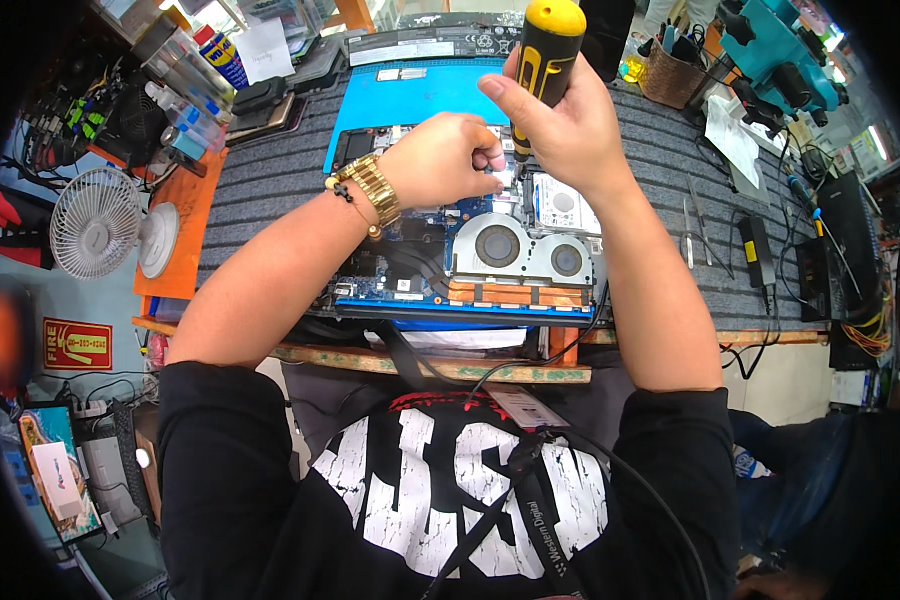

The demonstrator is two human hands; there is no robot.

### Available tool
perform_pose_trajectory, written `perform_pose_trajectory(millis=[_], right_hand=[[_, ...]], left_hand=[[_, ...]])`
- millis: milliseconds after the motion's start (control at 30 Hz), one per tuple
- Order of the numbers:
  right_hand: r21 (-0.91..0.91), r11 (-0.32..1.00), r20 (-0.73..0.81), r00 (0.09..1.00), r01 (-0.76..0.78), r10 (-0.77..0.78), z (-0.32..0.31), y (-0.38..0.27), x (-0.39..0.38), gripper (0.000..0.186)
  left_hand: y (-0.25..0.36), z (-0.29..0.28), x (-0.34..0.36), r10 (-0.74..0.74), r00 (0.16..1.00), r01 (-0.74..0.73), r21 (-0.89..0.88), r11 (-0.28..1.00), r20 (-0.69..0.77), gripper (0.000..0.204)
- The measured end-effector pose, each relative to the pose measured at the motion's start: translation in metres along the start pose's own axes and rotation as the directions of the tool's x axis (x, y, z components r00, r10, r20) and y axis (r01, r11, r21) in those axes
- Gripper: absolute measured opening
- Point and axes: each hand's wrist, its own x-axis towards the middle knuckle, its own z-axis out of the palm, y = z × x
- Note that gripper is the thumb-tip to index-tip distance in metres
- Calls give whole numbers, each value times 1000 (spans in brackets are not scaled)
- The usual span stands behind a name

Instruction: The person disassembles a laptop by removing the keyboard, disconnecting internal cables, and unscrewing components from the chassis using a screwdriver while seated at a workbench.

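in the head view, the opened laptop (425,228) lies on the counter (660,255). above the laptop, the right hand (580,130) has its grip wrapped round a screwdriver (547,70); the left hand (432,162) curls low over the laptop, whether pinching anything i cannot tell. best keep the shaft upright and press lightly. beyond the laptop, to its right, a woven basket (668,82) holds dark, slender items (685,46).

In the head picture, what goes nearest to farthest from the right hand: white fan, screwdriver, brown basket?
1. Screwdriver: held in the right hand.
2. Brown basket: to the hand's right.
3. White fan: far on the left.
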Motion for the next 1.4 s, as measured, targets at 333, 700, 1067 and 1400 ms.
perform_pose_trajectory(millis=[333, 700, 1067, 1400], right_hand=[[-32, 999, 18, 999, 27, -27, -6, 8, 2, 28], [-69, 997, 28, 999, 40, -38, -9, 7, -2, 24], [-48, 998, 8, 999, 45, -44, -10, 7, -3, 22], [17, 999, -45, 998, 34, -33, -16, 12, -3, 34]], left_hand=[[-1, 0, 1, 32, 999, -33, -6, 999, -15, 24], [4, -2, 5, -10, 1000, 9, 30, 999, 17, 24], [5, -1, 6, -44, 999, 42, 55, 998, 31, 25], [6, -2, 5, -26, 999, 23, 73, 997, 30, 26]])
